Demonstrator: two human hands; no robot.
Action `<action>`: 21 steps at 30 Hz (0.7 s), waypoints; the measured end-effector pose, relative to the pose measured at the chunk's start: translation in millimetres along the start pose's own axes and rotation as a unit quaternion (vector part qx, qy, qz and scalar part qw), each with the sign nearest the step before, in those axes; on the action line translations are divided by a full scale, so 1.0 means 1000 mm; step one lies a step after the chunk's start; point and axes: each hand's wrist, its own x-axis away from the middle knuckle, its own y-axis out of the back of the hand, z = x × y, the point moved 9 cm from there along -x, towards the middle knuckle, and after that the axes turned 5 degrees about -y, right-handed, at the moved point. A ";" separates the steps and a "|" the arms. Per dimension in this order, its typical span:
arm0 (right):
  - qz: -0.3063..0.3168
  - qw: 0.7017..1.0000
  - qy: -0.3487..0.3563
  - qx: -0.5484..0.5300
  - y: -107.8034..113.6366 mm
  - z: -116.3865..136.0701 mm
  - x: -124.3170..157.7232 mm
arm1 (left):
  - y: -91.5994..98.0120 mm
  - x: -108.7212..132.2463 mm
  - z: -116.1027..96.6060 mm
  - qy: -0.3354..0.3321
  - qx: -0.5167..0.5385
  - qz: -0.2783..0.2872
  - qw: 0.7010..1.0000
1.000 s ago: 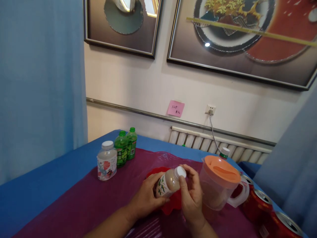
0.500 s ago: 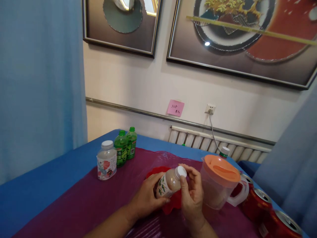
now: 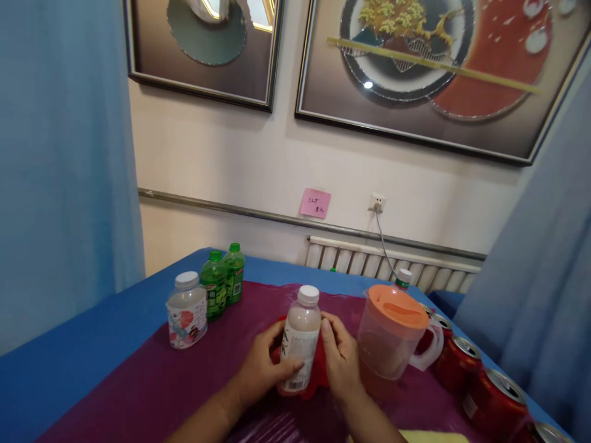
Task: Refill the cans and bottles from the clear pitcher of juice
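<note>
A white-capped bottle with a pale drink and a printed label stands nearly upright between my hands. My left hand is wrapped round its lower left side, thumb across the label. On the bottle's right, my right hand has its fingers close together beside the upper part; whether they press on it is unclear. Behind the bottle, a red dish is partly hidden. To the right is a clear pitcher with an orange lid.
At left stand a wide white-capped bottle and two green bottles. Several red cans line the right edge. A purple sheet covers part of the blue table. Yellow cloth shows at the bottom.
The bottle has gone from tilted to nearly upright, its label turned. My right hand has left the cap and moved down beside the bottle. The view has shifted, and yellow cloth now shows.
</note>
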 end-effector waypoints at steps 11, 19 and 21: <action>0.052 0.998 -0.004 -0.022 -0.018 0.037 0.003 | -0.007 -0.004 -0.005 0.001 0.058 0.072 0.996; -0.044 0.998 -0.002 0.036 0.084 0.056 0.055 | -0.013 -0.008 0.005 0.026 0.057 0.061 0.996; -0.050 0.995 -0.036 0.081 0.126 0.055 0.068 | -0.014 -0.009 0.005 0.034 0.040 0.042 0.998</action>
